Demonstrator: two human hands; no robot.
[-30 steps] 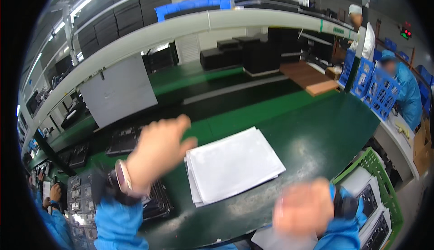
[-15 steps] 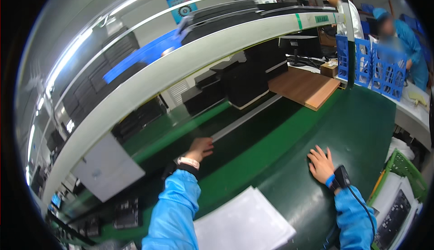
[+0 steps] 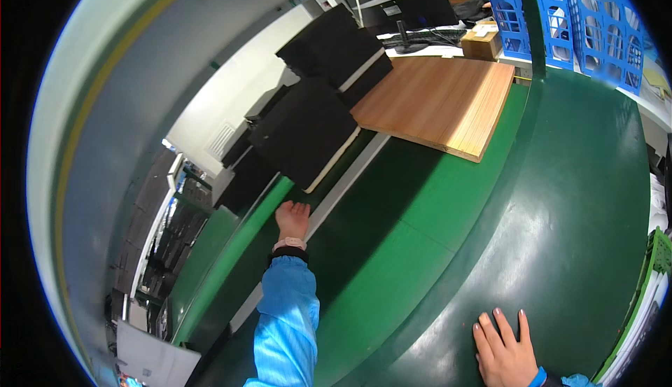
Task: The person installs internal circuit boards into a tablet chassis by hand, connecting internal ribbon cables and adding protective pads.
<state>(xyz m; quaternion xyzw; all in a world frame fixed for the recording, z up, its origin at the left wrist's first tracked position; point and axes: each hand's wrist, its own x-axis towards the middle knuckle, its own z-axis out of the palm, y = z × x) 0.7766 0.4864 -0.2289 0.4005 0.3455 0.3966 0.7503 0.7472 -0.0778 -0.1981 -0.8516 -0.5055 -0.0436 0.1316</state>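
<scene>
Black box: sits just left of the wooden board (image 3: 441,100), its pale lower edge toward the person; this is the front black box (image 3: 301,131), tilted in view.
Left hand: the left hand (image 3: 292,219) is left of the board and nearer the person, just short of the box's lower edge; contact with the box cannot be told.
Left fingers: loosely bent, not closed around a thing; the thumb cannot be made out.
Left arm: blue sleeve (image 3: 287,317), pale wristband (image 3: 290,243) above a black cuff.
Right hand: the right hand (image 3: 505,352) is palm down on the green table (image 3: 560,198), well apart from the board on its near side.
Right fingers: straight and spread, gripping nothing.
Grey strip: the grey strip (image 3: 346,177) runs from the board's left corner toward the person, passing just beside the left hand.
Rear black box: the rear black box (image 3: 343,44) adjoins the board's far left side.
Monitor: the black monitor (image 3: 406,2) stands beyond the board.
Cardboard box: the small cardboard box (image 3: 481,43) is near the board's far right corner.
Baskets: blue baskets (image 3: 605,33) stand right of the board.
</scene>
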